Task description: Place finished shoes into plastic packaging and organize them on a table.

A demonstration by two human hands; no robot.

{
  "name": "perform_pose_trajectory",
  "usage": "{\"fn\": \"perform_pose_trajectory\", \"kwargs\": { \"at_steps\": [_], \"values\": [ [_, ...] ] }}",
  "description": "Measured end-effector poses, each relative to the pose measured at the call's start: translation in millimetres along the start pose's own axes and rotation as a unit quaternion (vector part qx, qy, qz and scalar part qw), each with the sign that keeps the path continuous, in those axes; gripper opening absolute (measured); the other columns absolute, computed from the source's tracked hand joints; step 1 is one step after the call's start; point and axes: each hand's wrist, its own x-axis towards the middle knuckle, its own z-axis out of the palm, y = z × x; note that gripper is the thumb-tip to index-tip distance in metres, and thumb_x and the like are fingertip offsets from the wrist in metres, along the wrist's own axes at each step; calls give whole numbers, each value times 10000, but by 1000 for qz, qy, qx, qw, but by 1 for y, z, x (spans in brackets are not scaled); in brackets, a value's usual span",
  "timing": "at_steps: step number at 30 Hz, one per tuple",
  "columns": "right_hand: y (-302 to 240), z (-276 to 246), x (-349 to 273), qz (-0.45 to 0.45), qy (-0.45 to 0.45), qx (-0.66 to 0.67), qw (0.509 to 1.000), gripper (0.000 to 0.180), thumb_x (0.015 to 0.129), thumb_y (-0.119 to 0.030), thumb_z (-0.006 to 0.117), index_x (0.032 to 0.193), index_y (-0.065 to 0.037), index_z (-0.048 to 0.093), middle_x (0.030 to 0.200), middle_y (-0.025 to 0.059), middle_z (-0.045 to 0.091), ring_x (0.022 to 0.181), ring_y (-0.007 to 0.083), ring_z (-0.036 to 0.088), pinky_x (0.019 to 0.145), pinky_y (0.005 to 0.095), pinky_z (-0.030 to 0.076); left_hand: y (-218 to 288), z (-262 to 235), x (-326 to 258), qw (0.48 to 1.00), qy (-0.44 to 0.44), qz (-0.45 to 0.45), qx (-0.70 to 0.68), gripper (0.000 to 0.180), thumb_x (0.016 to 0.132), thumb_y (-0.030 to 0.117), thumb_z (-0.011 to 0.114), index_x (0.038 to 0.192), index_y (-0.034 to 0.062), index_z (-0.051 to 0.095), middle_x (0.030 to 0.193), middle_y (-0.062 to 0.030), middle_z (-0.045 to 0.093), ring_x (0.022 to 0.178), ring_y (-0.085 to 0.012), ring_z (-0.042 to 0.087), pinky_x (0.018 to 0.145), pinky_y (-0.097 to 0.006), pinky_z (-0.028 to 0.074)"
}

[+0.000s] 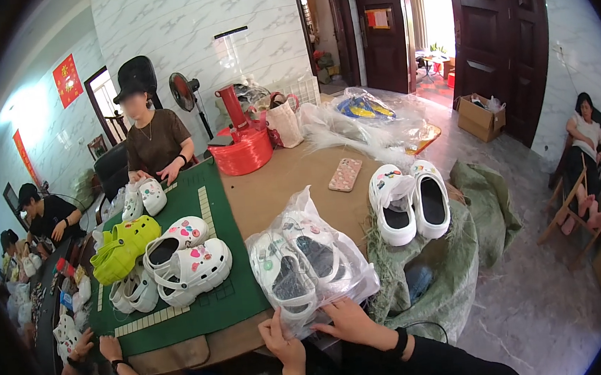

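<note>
A clear plastic bag (pixel 355 283) lies at the table's front edge with a pair of white clogs (pixel 289 263) inside, decorated with small colourful charms. My left hand (pixel 284 346) pinches the bag's near edge below the left clog's heel strap. Just right of it, my right hand (pixel 352 322) has its fingers closed on the same near edge, under the right clog. Plastic partly hides the fingertips of both hands.
Another white pair (pixel 411 203) stands to the right by a green woven sack (pixel 440 275). Left, on a green mat (pixel 242 292), sit white clogs (pixel 193 265) and lime-green clogs (pixel 125 245). A phone (pixel 345 174) and red twine roll (pixel 240 153) lie beyond; co-workers sit left.
</note>
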Motion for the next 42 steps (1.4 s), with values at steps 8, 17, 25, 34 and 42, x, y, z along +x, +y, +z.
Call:
{"fn": "perform_pose_trajectory", "kwargs": {
  "at_steps": [8,17,25,34,42],
  "values": [
    [5,31,15,66,-19,-40,997,368,820,-270,625,1080,-32,519,908,188,586,707,326,616,564,388,499,10,3,6,1000,-1,22,19,496,649,-177,469,1103,-32,606,815,-120,437,733,-265,478,663,-307,414],
    [-5,54,24,133,11,-45,990,303,831,-243,555,1059,-46,523,810,120,615,682,301,628,522,390,489,10,-2,19,991,-33,106,78,548,656,-163,507,1155,32,620,819,-117,469,686,-257,506,592,-335,434],
    [9,41,23,96,-47,32,994,375,851,-239,551,1188,-78,513,786,153,604,707,338,618,590,418,490,-2,0,4,982,-122,77,122,642,658,-132,494,1270,57,534,900,-152,471,737,-313,533,657,-363,454],
    [40,-4,10,139,129,66,980,462,771,-40,598,1222,-39,501,1163,194,539,1028,379,527,872,425,427,-18,-4,-14,976,-141,29,165,744,624,-121,518,1311,164,512,950,-127,463,806,-278,525,691,-357,462],
    [60,-19,-9,94,56,5,994,635,746,-52,611,1349,-130,429,1428,197,305,1271,407,343,1048,474,282,-28,-10,-20,977,-139,38,158,724,619,-177,475,1262,144,563,975,-142,427,838,-295,501,712,-352,457]
  ]
}}
